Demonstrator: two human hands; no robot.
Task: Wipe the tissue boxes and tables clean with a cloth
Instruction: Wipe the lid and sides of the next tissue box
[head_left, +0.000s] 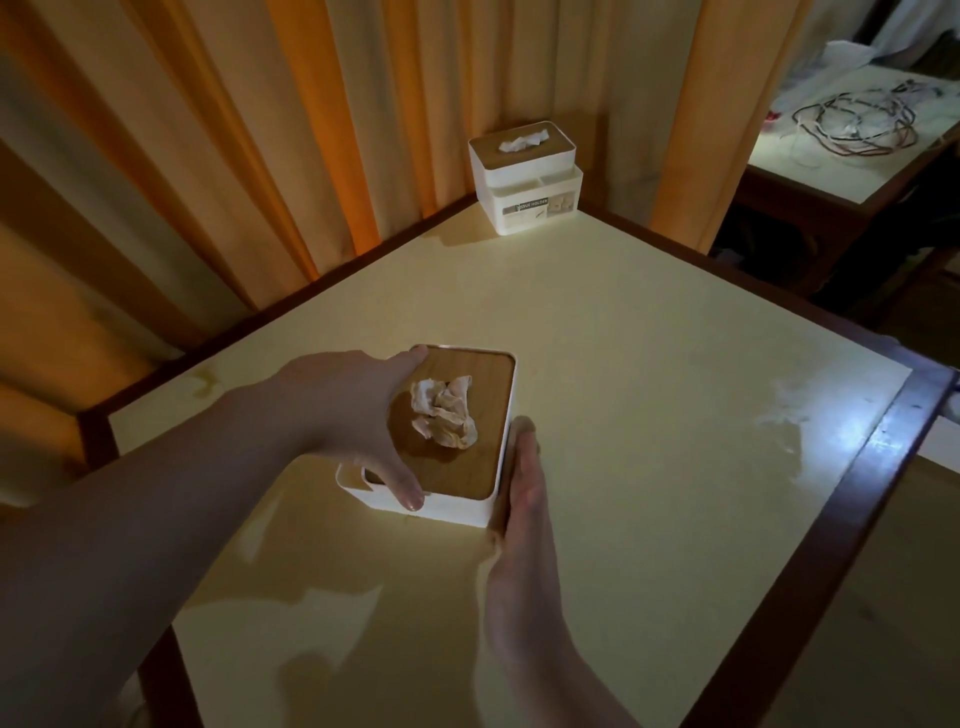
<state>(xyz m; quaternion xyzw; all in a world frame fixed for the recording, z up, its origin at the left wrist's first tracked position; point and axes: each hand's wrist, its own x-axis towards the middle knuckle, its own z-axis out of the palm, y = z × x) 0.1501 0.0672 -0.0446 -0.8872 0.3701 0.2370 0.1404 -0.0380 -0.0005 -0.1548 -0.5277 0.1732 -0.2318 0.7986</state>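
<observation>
While both hands hold it, the near tissue box (457, 499) sits mid-table toward the near edge.
White rounded plastic, wooden lid, crumpled tissue (444, 412) poking out; left hand (358, 415) spans the lid with curled fingers, right hand (524, 499) presses flat, fingers straight, hiding that side. A second tissue box (524, 179) occupies the cream table (623, 364)'s far corner.

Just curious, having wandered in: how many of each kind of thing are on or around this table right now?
Tissue boxes: 2, the near tissue box held between the left hand and right hand, and the far tissue box in the corner.
Tables: 2, the near table and the side table.
Cable bundles: 1, the cables on the side table.
Cloths: 0 visible.
Total: 5
</observation>
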